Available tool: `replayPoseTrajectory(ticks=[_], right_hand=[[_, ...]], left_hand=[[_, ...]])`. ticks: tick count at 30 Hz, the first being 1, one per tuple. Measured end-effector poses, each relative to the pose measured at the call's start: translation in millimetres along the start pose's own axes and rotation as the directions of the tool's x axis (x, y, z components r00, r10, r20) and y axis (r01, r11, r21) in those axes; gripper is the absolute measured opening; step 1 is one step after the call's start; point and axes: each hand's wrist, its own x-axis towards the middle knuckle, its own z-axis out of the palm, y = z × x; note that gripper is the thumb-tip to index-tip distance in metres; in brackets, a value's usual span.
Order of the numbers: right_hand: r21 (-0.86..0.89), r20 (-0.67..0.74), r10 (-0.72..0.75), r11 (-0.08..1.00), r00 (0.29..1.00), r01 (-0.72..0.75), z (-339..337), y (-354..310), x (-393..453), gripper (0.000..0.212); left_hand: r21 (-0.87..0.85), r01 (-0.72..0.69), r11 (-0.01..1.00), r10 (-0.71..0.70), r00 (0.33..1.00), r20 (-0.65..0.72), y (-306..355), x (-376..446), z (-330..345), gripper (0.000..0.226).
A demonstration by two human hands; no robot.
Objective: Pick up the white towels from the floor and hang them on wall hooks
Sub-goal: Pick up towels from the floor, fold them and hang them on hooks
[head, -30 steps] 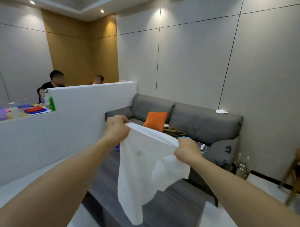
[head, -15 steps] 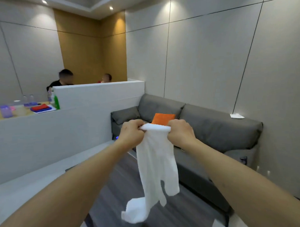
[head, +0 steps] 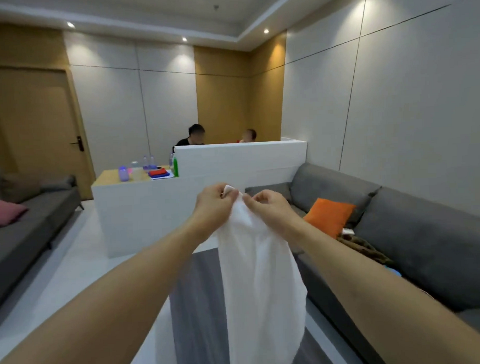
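The room is lined with pale wall panels point(head: 394, 100) broken by tan wood sections, and a wooden door point(head: 33, 129) stands at the far left. A long grey sofa point(head: 415, 238) runs along the right wall, and a second grey sofa point(head: 25, 216) sits against the left side with a pink cushion point(head: 4, 211) at its near end. Between them a white partition counter point(head: 195, 194) crosses the middle of the room; its lower left part has a tan top, and its taller right part hides all but the heads and shoulders of two seated people point(head: 195, 134) behind it. A dark grey rug point(head: 195, 306) covers the pale floor in front of the counter.

A white towel point(head: 260, 284) hangs in mid-air in front of the viewer, well clear of the floor, its top edge gathered at the height of the counter and its body falling straight down towards the bottom of the view. Both arms reach forward to it. The left hand point(head: 215, 204) has its fingers and thumb curled round the bunched top corner, and the right hand point(head: 269, 208) pinches the cloth just beside it, so the two hands almost touch.

An orange cushion point(head: 328, 215) leans against the back of the right sofa, and a brown patterned cloth point(head: 363, 249) lies on the seat just beside it. On the tan top stand a folded red and blue cloth point(head: 159, 173), a green bottle point(head: 175, 167) at the right edge, a purple cup point(head: 122, 173) and several clear bottles point(head: 148, 162).
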Motion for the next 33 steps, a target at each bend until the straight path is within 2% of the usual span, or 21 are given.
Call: replayPoseTrajectory(ticks=[3,4,6,8,11,13,16,19,23,27,33], right_hand=[[-0.235,0.283,-0.056,0.964,0.957,0.126,-17,10,4,0.037],[-0.315,0.333,-0.032,0.938,0.943,0.143,-24,16,7,0.033],[-0.368,0.374,0.014,0.920,0.927,0.134,-36,31,14,0.030],[-0.391,0.364,0.022,0.911,0.931,0.132,-45,47,24,0.029],[-0.492,0.342,0.037,0.858,0.939,0.146,-45,61,44,0.024],[-0.480,0.341,0.025,0.864,0.940,0.151,-41,68,61,0.021],[-0.441,0.345,-0.007,0.881,0.939,0.169,-28,75,88,0.016],[-0.551,0.380,0.028,0.810,0.925,0.202,-3,79,124,0.021],[-0.673,0.329,0.030,0.708,0.944,0.212,45,82,188,0.023],[-0.736,0.159,-0.022,0.664,0.987,0.133,87,81,260,0.018],[-0.704,0.022,-0.050,0.708,0.999,0.051,118,64,351,0.017]], left_hand=[[0.114,0.031,0.993,-0.017,0.992,-0.126,-7,5,-15,0.021],[0.131,0.058,0.990,-0.034,0.983,-0.179,-10,7,-24,0.021],[0.154,0.117,0.981,-0.078,0.967,-0.242,-18,10,-43,0.020],[0.218,0.144,0.965,-0.091,0.967,-0.236,-25,11,-59,0.018],[0.345,0.128,0.930,-0.080,0.985,-0.152,-36,11,-73,0.012],[0.436,0.120,0.892,-0.081,0.991,-0.106,-45,15,-83,0.008],[0.649,0.075,0.757,-0.017,0.995,-0.095,-66,26,-104,0.011],[0.792,0.042,0.609,0.051,0.995,-0.092,-95,46,-127,0.013],[0.848,0.050,0.528,0.051,0.995,-0.090,-143,100,-147,0.019],[0.854,0.099,0.511,0.051,0.988,-0.145,-188,175,-165,0.019],[0.839,0.067,0.539,0.083,0.988,-0.132,-220,286,-186,0.018]])
